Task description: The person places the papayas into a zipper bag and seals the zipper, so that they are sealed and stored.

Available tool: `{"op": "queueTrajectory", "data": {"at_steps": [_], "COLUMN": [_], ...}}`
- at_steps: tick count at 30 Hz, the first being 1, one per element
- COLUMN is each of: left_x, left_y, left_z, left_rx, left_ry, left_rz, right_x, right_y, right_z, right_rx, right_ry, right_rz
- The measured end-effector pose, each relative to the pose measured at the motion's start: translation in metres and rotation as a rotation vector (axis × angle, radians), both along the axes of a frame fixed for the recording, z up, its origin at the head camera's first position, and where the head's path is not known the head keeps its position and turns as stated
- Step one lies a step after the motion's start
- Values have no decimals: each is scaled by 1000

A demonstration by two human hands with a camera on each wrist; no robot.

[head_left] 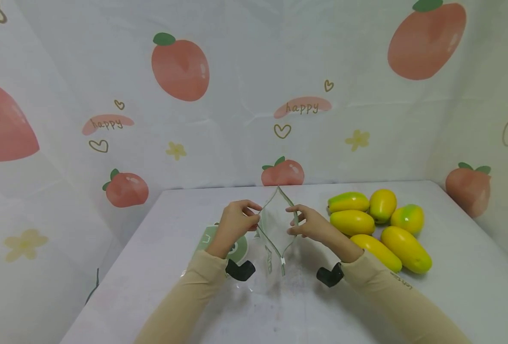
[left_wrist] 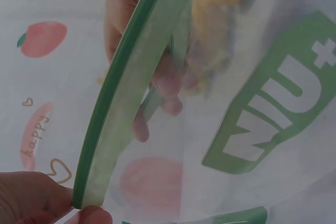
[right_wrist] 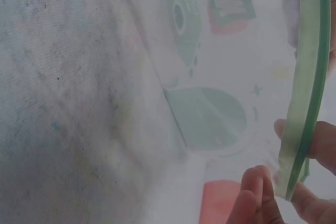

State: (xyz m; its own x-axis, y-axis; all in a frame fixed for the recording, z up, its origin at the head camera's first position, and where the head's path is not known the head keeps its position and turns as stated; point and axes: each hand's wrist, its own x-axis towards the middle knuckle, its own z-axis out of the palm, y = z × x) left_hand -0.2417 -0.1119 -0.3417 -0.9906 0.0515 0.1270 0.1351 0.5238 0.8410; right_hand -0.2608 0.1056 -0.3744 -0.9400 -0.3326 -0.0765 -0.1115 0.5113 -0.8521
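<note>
A white table (head_left: pixel 288 315) is stretching beneath a clear, green-edged zip bag (head_left: pixel 277 222); on the bag's near side, two beige sleeves (head_left: pixel 185 296) are reaching forward, black wrist devices (head_left: pixel 241 271) showing by the cuffs; the left hand (head_left: pixel 237 222) is pinching the bag's left lip between thumb and fingers, almost closed on it; the right hand (head_left: pixel 314 227) is holding the right lip, its thumb and fingers standing further apart; between the hands, the bag's mouth is gaping in a diamond shape, and the left wrist view is showing "NIU+" in white on green printed on its side; to the bag's right, six yellow fruits (head_left: pixel 352 222), some partly green, are lying grouped; behind the bag, a white backdrop (head_left: pixel 237 143) is hanging, bearing printed red fruit, hearts, flowers and "happy".
</note>
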Motion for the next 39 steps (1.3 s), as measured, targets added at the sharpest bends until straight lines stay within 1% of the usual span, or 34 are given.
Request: {"op": "queueTrajectory", "data": {"at_steps": [7,13,17,21,26,30,35,39], "left_x": [-1,-2,-1,0,2,2,2,1], "left_y": [3,5,4,4,4,3,3,3], "left_z": [-1,-1,-1,0,1,1,-1,-2], "left_rx": [11,11,14,16,21,30,32,40], "left_ry": [14,12,5,6,7,-1,-13,-16], "left_rz": [-8,-13,-10,-9,-14,-14,-13,-16], "right_x": [0,0,3,8,19,30,44,54], "right_y": [2,6,11,19,33,47,68,83], "right_z": [0,2,8,17,32,46,60,65], "right_rx": [-7,-15,-51,-67,-85,-106,-100,-72], "right_ry": [8,5,16,32,46,60,151,235], "right_rz": [15,6,15,37,79,94,63,24]}}
